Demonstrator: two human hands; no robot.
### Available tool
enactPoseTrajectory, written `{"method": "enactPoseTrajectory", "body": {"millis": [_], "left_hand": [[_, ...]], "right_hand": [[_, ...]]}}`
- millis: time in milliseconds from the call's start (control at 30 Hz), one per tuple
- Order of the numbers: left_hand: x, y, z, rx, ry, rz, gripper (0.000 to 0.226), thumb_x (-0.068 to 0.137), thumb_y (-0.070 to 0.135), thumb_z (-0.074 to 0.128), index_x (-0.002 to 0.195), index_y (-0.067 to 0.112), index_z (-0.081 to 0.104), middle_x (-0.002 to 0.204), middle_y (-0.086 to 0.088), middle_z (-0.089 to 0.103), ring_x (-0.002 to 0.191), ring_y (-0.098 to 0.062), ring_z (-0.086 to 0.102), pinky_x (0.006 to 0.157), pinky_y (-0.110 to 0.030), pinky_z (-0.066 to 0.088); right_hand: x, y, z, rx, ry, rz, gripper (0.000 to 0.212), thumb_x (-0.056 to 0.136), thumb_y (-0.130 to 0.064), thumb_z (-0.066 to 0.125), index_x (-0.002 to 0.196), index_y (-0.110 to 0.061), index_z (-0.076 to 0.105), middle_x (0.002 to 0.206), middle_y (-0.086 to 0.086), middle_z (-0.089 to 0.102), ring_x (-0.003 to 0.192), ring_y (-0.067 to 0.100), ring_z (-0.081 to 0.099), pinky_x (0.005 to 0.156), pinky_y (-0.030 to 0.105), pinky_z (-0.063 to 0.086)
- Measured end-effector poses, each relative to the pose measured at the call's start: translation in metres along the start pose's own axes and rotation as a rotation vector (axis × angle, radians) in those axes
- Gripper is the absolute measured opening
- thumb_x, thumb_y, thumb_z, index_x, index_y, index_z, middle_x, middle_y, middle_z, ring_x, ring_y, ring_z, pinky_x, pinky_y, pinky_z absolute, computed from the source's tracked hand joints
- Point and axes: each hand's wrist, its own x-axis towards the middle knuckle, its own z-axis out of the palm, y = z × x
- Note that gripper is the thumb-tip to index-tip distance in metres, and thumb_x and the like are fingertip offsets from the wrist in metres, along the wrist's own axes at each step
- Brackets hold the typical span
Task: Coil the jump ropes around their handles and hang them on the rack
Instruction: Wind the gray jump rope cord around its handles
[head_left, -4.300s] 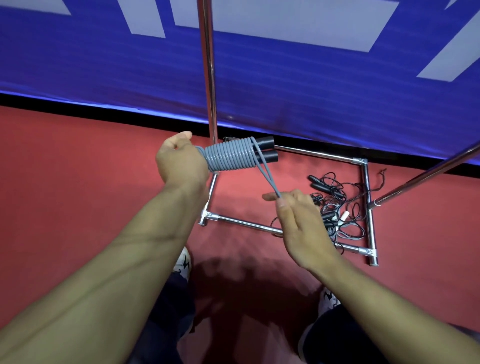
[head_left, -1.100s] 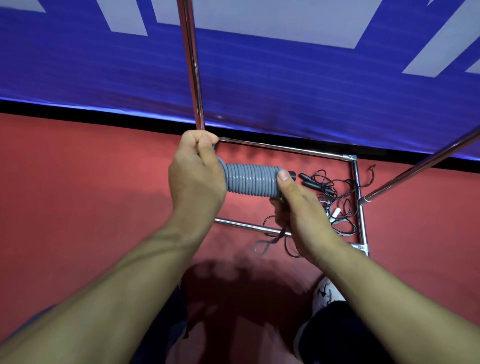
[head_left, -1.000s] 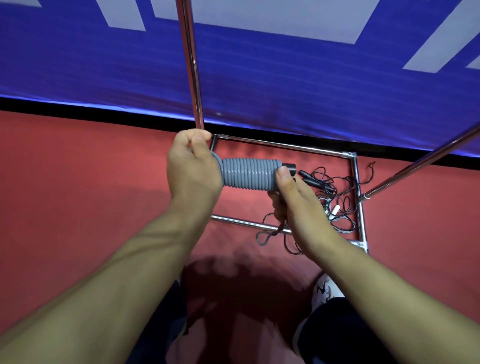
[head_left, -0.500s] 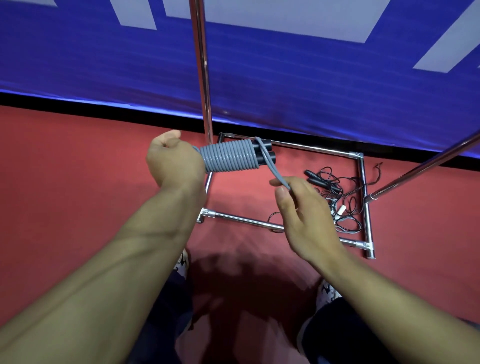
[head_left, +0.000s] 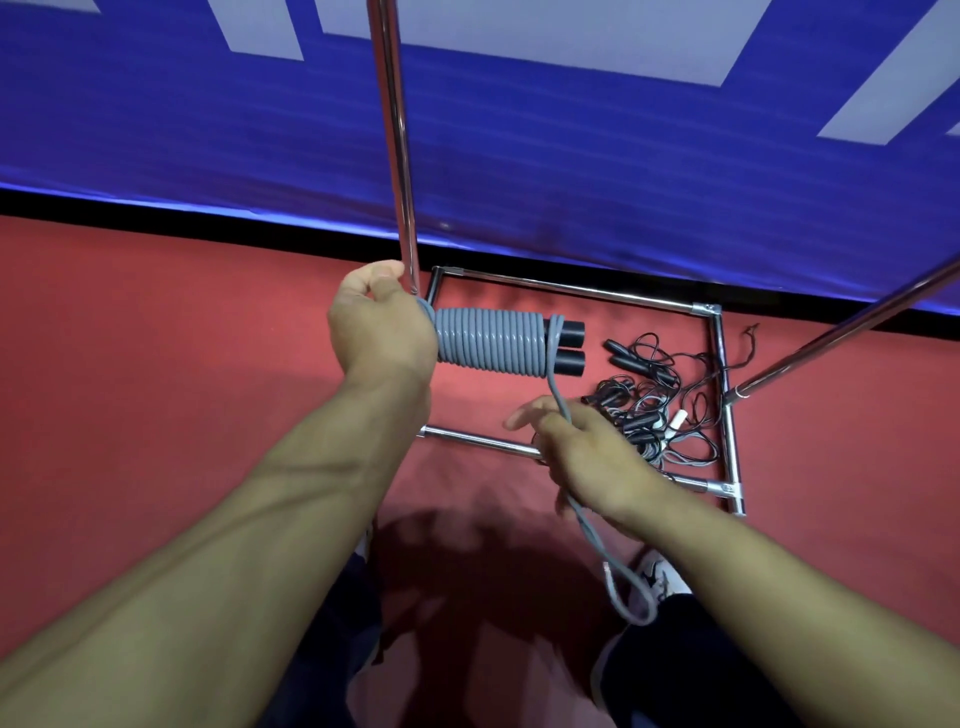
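The two black handles (head_left: 567, 345), wound in grey jump rope (head_left: 491, 340), are gripped at one end by the left hand (head_left: 382, 325). The loose rope tail (head_left: 618, 577) is pinched by the right hand (head_left: 587, 449) and hangs in a loop. More black jump ropes (head_left: 649, 405) are tangled on the red floor (head_left: 156, 364) inside the chrome rack (head_left: 724, 415) base.

2 hands (head_left: 382, 332), 1 grey rope (head_left: 491, 340), 2 blk handles (head_left: 569, 345), 1 rack (head_left: 719, 395)
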Motion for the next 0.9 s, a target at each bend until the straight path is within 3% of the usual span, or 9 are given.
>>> {"method": "enactPoseTrajectory", "body": {"millis": [100, 167, 267, 333, 400, 600, 700, 800, 900], "left_hand": [[0.001, 0.002, -0.003, 0.009, 0.039, -0.065, 0.031, 0.099, 0.016, 0.041, 0.08, 0.03, 0.06, 0.089, 0.004, 0.063, 0.081, -0.021, 0.058, 0.088, -0.051, 0.055], [0.003, 0.002, -0.005, -0.004, 0.078, -0.108, 0.031, 0.098, 0.015, 0.04, 0.08, 0.03, 0.06, 0.088, 0.001, 0.062, 0.079, -0.022, 0.057, 0.088, -0.052, 0.055], [0.009, 0.002, -0.008, -0.02, 0.1, -0.128, 0.031, 0.098, 0.015, 0.041, 0.079, 0.029, 0.061, 0.081, 0.002, 0.061, 0.076, -0.023, 0.057, 0.083, -0.052, 0.055], [0.011, 0.0, -0.008, -0.035, 0.086, -0.138, 0.03, 0.097, 0.014, 0.041, 0.08, 0.028, 0.061, 0.078, 0.002, 0.058, 0.074, -0.023, 0.055, 0.071, -0.042, 0.049], [0.012, -0.003, -0.007, -0.035, 0.067, -0.141, 0.03, 0.098, 0.014, 0.04, 0.081, 0.028, 0.06, 0.078, 0.003, 0.057, 0.071, -0.022, 0.054, 0.063, -0.03, 0.041], [0.009, 0.0, -0.011, -0.025, 0.004, -0.135, 0.03, 0.099, 0.011, 0.039, 0.084, 0.027, 0.06, 0.074, 0.002, 0.053, 0.055, -0.013, 0.045, 0.049, -0.021, 0.031], [0.004, 0.0, -0.012, 0.079, -0.155, -0.092, 0.032, 0.099, 0.007, 0.036, 0.083, 0.025, 0.058, 0.069, 0.002, 0.048, 0.051, -0.013, 0.04, 0.043, -0.018, 0.027], [-0.001, -0.003, -0.011, 0.266, -0.324, 0.042, 0.032, 0.101, 0.012, 0.04, 0.079, 0.025, 0.059, 0.067, 0.004, 0.047, 0.055, -0.014, 0.041, 0.048, -0.022, 0.029], [-0.003, -0.006, -0.009, 0.383, -0.446, 0.126, 0.032, 0.102, 0.014, 0.044, 0.076, 0.025, 0.06, 0.065, 0.004, 0.049, 0.055, -0.014, 0.043, 0.05, -0.026, 0.032]], "right_hand": [[-0.004, 0.0, 0.008, 0.191, 0.164, -0.174, 0.028, 0.092, -0.015, 0.037, 0.09, -0.018, 0.065, 0.055, -0.004, 0.051, 0.052, 0.02, 0.053, 0.068, 0.056, 0.057], [-0.01, -0.004, 0.006, 0.171, 0.265, -0.339, 0.031, 0.093, -0.008, 0.032, 0.094, -0.023, 0.059, 0.056, -0.002, 0.055, 0.055, 0.03, 0.061, 0.062, 0.048, 0.056], [-0.011, -0.001, 0.0, -0.013, 0.356, -0.423, 0.027, 0.09, -0.016, 0.034, 0.093, -0.033, 0.055, 0.051, 0.002, 0.045, 0.044, 0.025, 0.046, 0.046, 0.035, 0.043], [-0.009, 0.002, -0.003, -0.37, 0.336, -0.44, 0.018, 0.092, -0.033, 0.038, 0.095, -0.029, 0.056, 0.06, -0.007, 0.047, 0.056, 0.014, 0.046, 0.058, 0.031, 0.038], [-0.01, 0.004, -0.004, -0.549, 0.288, -0.404, 0.041, 0.094, -0.053, 0.029, 0.101, -0.025, 0.057, 0.08, -0.011, 0.053, 0.078, 0.016, 0.049, 0.074, 0.035, 0.039], [-0.01, 0.002, -0.004, -0.688, 0.182, -0.372, 0.066, 0.094, -0.054, 0.011, 0.116, -0.019, 0.063, 0.093, -0.004, 0.044, 0.09, 0.02, 0.042, 0.085, 0.04, 0.039], [-0.004, 0.0, -0.012, -0.765, 0.174, -0.317, 0.052, 0.097, -0.047, 0.025, 0.111, -0.014, 0.063, 0.098, 0.003, 0.048, 0.085, 0.027, 0.051, 0.074, 0.04, 0.047], [-0.001, -0.004, -0.023, -0.736, 0.234, -0.306, 0.007, 0.092, -0.015, 0.048, 0.095, -0.014, 0.054, 0.09, 0.003, 0.048, 0.077, 0.029, 0.05, 0.061, 0.034, 0.034], [-0.004, -0.006, -0.031, -0.685, 0.26, -0.441, 0.028, 0.081, -0.006, 0.063, 0.104, -0.023, 0.06, 0.093, 0.001, 0.049, 0.082, 0.023, 0.049, 0.064, 0.033, 0.039]]}}
